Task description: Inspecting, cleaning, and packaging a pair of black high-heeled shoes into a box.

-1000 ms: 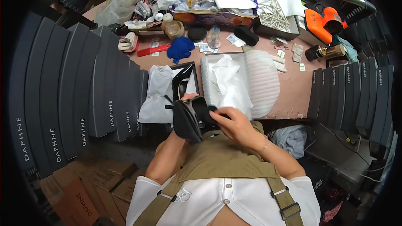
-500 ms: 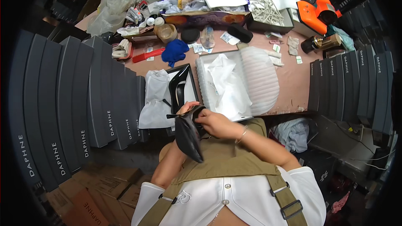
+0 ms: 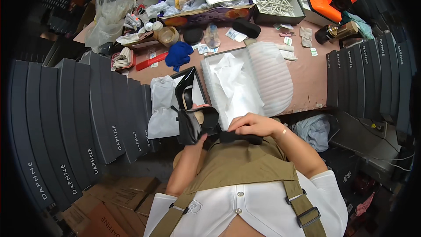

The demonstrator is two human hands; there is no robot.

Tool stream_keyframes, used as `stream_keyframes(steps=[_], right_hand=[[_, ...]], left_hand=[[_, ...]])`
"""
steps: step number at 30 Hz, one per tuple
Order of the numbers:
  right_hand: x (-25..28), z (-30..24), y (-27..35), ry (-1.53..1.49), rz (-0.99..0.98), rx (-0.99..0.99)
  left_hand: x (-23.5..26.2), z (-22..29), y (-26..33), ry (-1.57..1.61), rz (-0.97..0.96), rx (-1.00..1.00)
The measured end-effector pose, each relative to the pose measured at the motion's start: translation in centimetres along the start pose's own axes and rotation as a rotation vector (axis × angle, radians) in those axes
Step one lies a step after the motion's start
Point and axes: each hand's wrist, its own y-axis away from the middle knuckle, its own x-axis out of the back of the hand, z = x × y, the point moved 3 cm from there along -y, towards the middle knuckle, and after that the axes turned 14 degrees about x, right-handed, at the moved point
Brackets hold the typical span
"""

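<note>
The black shoe (image 3: 187,127) is at the near-left of the white-lined box (image 3: 242,56), the left hand's (image 3: 202,138) grip clamped on it from underneath, apparently to present its opening upward. The right hand's (image 3: 253,125) grip is closed over a dark elongated pad (image 3: 240,138) (exact kind unclear) at the box's near edge. The glossy pump (image 3: 186,87) lies left of the box beside white tissue (image 3: 161,88), presumably to protect its finish.
</note>
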Motion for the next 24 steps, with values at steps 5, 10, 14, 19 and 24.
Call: stream_keyframes(steps=[5,10,14,19,24], right_hand=[[1.9,-3.3,0.0,0.72,0.488,0.186],[2.0,-0.7,-1.4,0.823,0.397,0.143],[5.7,-0.1,2.6,0.974,0.552,-0.174],[4.3,-2.1,0.1,1.004,0.664,0.037],[1.5,-0.6,-2.6,0.81,0.513,0.041]], left_hand=[[1.3,-3.1,-2.0,0.233,0.041,0.063],[-6.9,-4.4,1.1,-0.317,0.157,0.331],[-0.7,-0.5,3.4,-1.156,0.571,-0.414],[5.9,4.1,0.9,-1.597,0.93,-0.367],[1.9,6.0,4.1,-1.11,0.785,-0.579]])
